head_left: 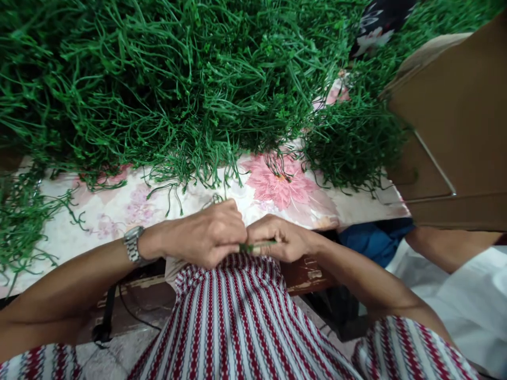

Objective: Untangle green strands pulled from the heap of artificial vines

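Close together at the table's near edge, my left hand point(216, 232) and my right hand point(279, 237) touch at the fingers. Both are closed on a thin green plastic stem point(263, 244), which shows between the fingertips and across the right fingers. A few green strands point(217, 198) stick up just behind the left knuckles. What else lies inside the fists is hidden. Beyond the hands, a large heap of green plastic grass stems point(190, 89) covers most of the table, with loose ends hanging toward me.
A floral tablecloth point(285, 182) shows along the table's near strip. A smaller green pile point(352, 142) sits at right, beside a large cardboard box point(455, 121). Another person's arm point(447, 243) and white clothing are at far right. More strands point(19, 227) lie at left.
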`<control>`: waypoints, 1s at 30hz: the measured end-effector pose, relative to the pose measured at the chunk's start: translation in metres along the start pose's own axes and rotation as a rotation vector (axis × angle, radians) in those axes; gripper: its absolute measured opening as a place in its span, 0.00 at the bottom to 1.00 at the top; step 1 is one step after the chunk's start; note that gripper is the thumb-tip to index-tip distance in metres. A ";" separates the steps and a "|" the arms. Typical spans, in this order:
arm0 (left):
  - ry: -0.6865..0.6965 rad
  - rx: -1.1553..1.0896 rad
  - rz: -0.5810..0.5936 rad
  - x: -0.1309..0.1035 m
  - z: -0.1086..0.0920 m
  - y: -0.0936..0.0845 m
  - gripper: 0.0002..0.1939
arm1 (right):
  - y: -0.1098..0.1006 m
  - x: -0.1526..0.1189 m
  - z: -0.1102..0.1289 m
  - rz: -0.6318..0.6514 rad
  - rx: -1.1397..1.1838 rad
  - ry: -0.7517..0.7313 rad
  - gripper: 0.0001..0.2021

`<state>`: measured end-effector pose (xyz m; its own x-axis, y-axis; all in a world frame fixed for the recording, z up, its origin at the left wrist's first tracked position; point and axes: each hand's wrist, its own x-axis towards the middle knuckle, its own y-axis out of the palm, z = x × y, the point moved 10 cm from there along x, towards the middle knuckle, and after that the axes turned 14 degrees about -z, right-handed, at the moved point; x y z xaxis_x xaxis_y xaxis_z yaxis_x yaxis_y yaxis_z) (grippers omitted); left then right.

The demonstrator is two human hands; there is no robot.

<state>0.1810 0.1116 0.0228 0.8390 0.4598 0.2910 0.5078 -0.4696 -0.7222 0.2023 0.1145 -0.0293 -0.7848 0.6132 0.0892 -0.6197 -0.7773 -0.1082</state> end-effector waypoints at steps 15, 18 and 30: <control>-0.544 -0.130 -0.621 -0.012 0.081 -0.042 0.07 | -0.088 0.008 0.036 -0.861 -0.618 -0.308 0.08; -0.557 -0.120 -0.643 -0.011 0.088 -0.037 0.06 | -0.075 0.015 0.036 -0.787 -0.689 -0.354 0.06; -0.542 0.007 -0.553 -0.011 0.094 -0.023 0.13 | -0.053 0.027 0.016 -0.572 -0.782 -0.327 0.09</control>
<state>0.1413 0.1879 -0.0223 0.2499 0.9316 0.2639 0.8223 -0.0603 -0.5658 0.2141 0.1696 -0.0054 -0.4037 0.7047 0.5834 -0.8219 0.0009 -0.5697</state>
